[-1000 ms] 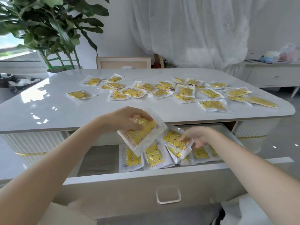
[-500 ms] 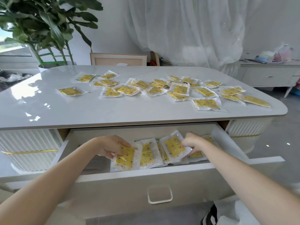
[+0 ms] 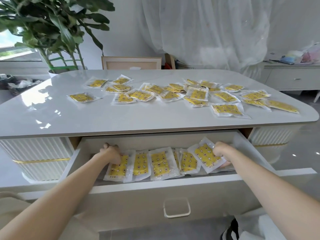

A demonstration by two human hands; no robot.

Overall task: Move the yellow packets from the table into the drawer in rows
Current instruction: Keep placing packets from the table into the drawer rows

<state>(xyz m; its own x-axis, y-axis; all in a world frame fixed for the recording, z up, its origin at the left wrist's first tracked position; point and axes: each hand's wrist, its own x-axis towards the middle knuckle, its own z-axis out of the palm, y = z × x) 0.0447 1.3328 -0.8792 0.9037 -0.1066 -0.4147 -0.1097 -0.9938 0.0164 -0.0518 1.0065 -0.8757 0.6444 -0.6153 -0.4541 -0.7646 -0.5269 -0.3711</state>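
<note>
Several yellow packets (image 3: pixel 226 109) in clear wrappers lie scattered over the white table (image 3: pixel 121 116). Below its front edge the open drawer (image 3: pixel 155 187) holds a row of several packets (image 3: pixel 160 163) lying side by side. My left hand (image 3: pixel 111 153) rests on the leftmost packet (image 3: pixel 117 168) of the row, fingers curled down on it. My right hand (image 3: pixel 222 152) grips the rightmost packet (image 3: pixel 206 157), which is tilted and overlaps its neighbour.
A potted plant (image 3: pixel 57 35) stands behind the table's far left corner. A chair back (image 3: pixel 131 63) shows at the far side. A sideboard (image 3: pixel 292 78) with clutter stands at the right. The drawer front carries a white handle (image 3: pixel 176 207).
Both hands have gone down from table height into the drawer. The left packet has been laid flat at the row's left end; the right packet has shifted right.
</note>
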